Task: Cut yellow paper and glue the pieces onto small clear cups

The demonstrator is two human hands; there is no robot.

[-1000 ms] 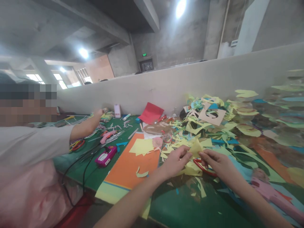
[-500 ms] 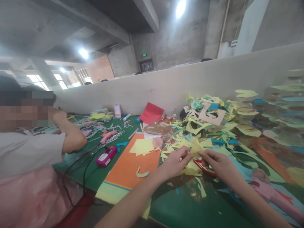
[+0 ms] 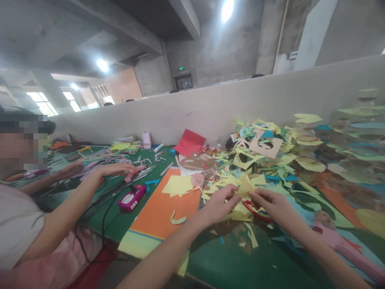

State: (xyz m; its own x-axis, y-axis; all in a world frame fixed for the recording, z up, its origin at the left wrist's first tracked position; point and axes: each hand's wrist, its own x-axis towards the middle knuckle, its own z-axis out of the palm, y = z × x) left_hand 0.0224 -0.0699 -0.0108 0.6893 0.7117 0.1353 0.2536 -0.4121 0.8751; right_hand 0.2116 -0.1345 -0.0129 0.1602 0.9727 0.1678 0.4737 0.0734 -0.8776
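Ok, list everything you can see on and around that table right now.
yellow paper piece: one, yellow, centre, held up
scissors: one, red handles, beneath the yellow paper piece
scrap pile: many, mostly yellow, green and blue, back right
cut-out card: one, beige, atop the scrap pile
orange sheet: one, orange, left of centre
yellow sheet: one, yellow, on the orange sheet
glue gun: one, magenta, left of the orange sheet
pink tool: one, pink, far right, blurred
red paper: one, red, at the back
table: one, green
co-worker's hands: two, far left
left hand: fingers pinch the yellow paper piece
right hand: fingers pinch it too
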